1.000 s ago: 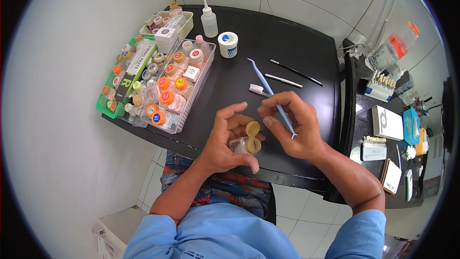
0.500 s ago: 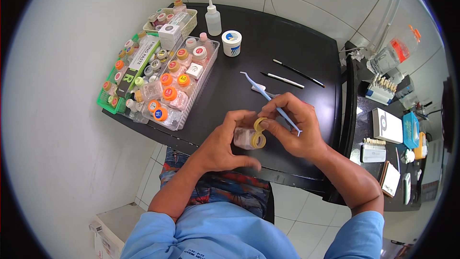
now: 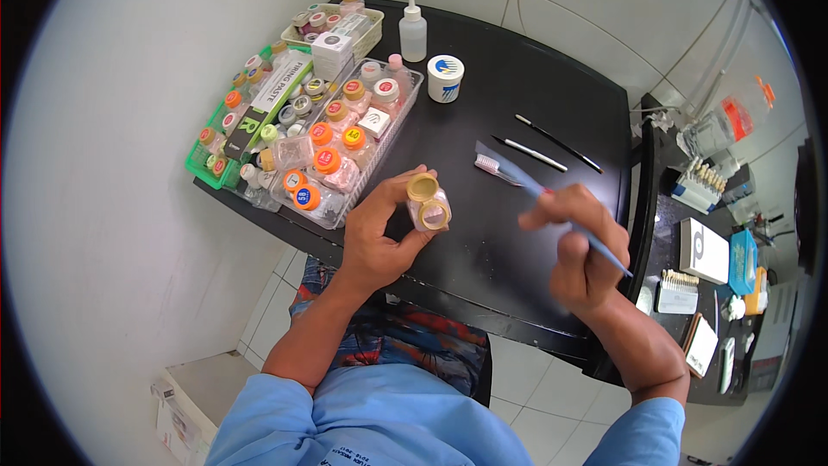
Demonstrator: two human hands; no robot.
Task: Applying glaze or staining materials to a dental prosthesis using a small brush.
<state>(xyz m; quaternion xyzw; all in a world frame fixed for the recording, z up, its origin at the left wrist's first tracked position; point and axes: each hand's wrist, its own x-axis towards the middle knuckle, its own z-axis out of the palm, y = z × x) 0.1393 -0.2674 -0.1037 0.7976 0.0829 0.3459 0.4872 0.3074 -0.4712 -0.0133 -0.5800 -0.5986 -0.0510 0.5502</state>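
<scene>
My left hand (image 3: 376, 240) is wrapped round a small clear jar (image 3: 417, 214) with a yellow-gold flip lid (image 3: 422, 187). The lid stands open, and the jar's round mouth faces up; some pale material seems to show inside. A long, slim light-blue plastic tool (image 3: 611, 255) sits in my right hand (image 3: 585, 246), slanting across the fingers and smeared by motion. This hand is apart from the jar, to its right. Beneath the tool's far end, a toothbrush (image 3: 488, 163) with white bristles lies on the black table (image 3: 483, 250); its handle is partly hidden.
At the left, a clear basket (image 3: 379, 170) and a green basket (image 3: 194, 174) hold several capped jars. Farther back stand a dropper bottle (image 3: 413, 39) and a white tub (image 3: 445, 79). A white pen-like tool (image 3: 535, 154) and a thin brush (image 3: 561, 145) lie at the right.
The jar's lid has swung further back. My left hand has carried the jar a little left and now grips it more fully; my right hand has left the lid and moved right with the blue tool.
</scene>
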